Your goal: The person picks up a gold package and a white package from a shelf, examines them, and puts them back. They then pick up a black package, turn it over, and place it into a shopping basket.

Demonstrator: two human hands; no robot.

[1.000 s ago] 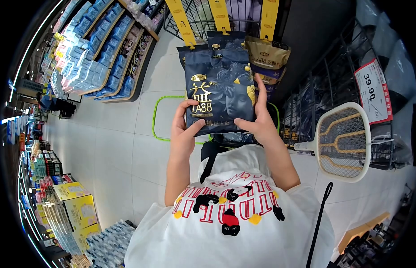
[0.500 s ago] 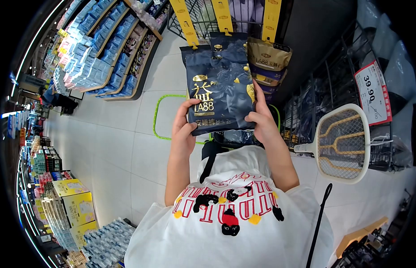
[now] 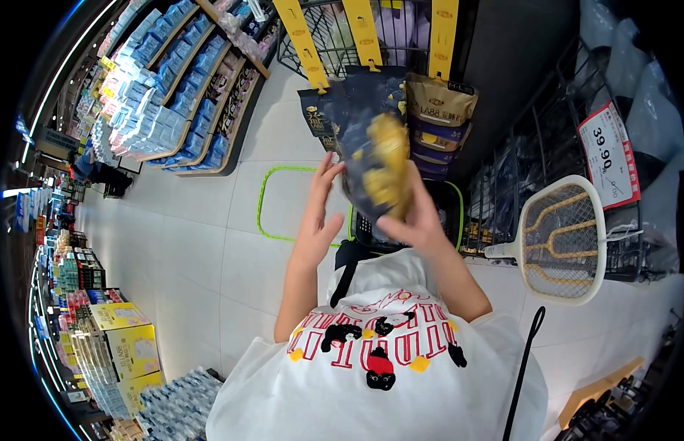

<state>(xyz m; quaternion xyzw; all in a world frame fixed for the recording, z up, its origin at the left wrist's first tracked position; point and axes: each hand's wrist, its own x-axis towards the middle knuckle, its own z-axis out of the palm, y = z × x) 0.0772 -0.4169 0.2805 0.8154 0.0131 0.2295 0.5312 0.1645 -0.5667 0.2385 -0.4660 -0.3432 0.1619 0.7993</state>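
Observation:
A dark blue and yellow pack of overnight sanitary pants (image 3: 367, 147), blurred by motion, is turned edge-on in front of me. My right hand (image 3: 419, 213) grips its right lower side. Beside its left edge, my left hand (image 3: 316, 213) is open, fingers spread, apart from the pack or barely touching it. Similar dark packs (image 3: 320, 121) hang behind from yellow strips (image 3: 364, 33). A gold pack (image 3: 441, 103) sits to their right above purple ones. Below my hands is a black shopping basket with a green rim (image 3: 461, 213), partly hidden.
On the right, a white mosquito racket (image 3: 564, 239) hangs by a wire rack with a price sign (image 3: 610, 158). Curved shelves (image 3: 176, 95) of blue packs stand at the left back. Yellow boxes (image 3: 129, 342) are stacked lower left. A green basket handle (image 3: 261, 206) extends over the tiled floor.
The pack's front faced me, held by both hands. It has turned sideways in my right hand, and my left hand has let go, its fingers opening.

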